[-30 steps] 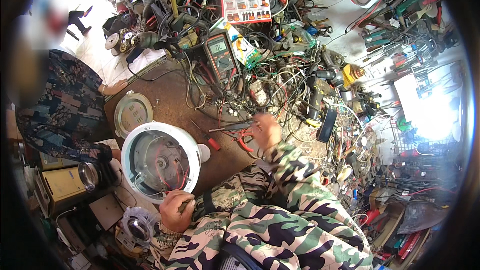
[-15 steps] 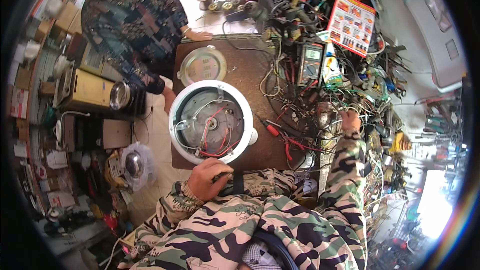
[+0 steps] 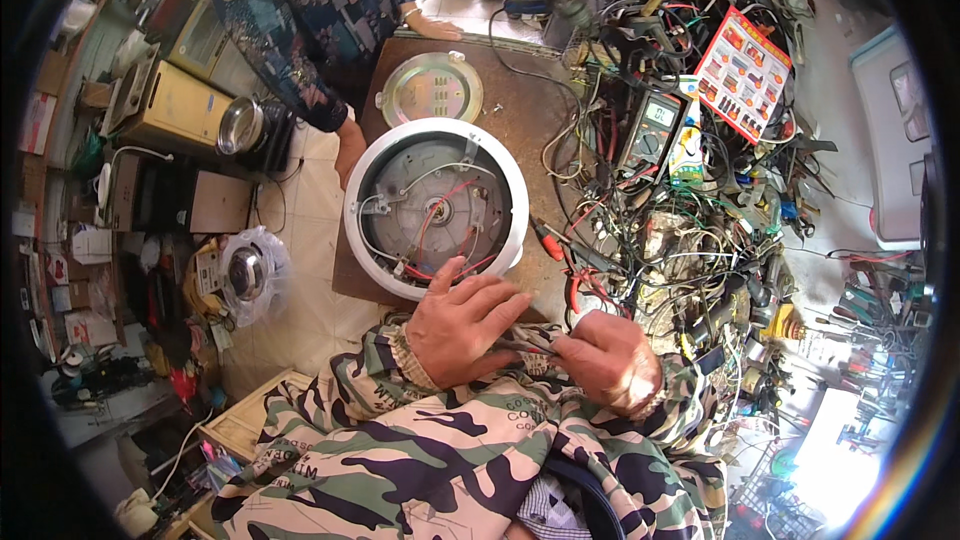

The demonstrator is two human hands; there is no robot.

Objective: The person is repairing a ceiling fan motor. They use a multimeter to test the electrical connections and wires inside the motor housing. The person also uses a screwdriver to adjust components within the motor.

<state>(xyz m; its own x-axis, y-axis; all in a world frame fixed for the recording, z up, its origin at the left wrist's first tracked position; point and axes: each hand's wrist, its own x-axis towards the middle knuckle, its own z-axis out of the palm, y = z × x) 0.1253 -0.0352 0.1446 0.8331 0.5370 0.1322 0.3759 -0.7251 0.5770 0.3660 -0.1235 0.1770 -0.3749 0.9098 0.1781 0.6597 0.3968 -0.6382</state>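
Observation:
A round white appliance body [image 3: 518, 190] lies on the brown table with its inside exposed: a grey metal base, red and white wires and a central hole. Behind it rests a round metal cover [image 3: 432, 90] with slots. My left hand [image 3: 462, 325] is open over the near rim, its fingers apart and pointing toward the wires. Close to my waist, my right hand [image 3: 610, 355] is closed in a pinch beside the left fingertips. What it pinches is too small to make out. Red and black test leads [image 3: 548, 243] lie right of the body.
A multimeter [image 3: 653, 130] sits on a heap of cables and tools at right, near a red-edged printed sheet [image 3: 743, 75]. Across the table stands another person, one hand [image 3: 432, 26] on its far edge. A yellow cabinet [image 3: 178, 108] is at left.
My right hand has come from the cable heap to in front of my waist. My left hand has moved right and spread its fingers over the near rim. The view has shifted.

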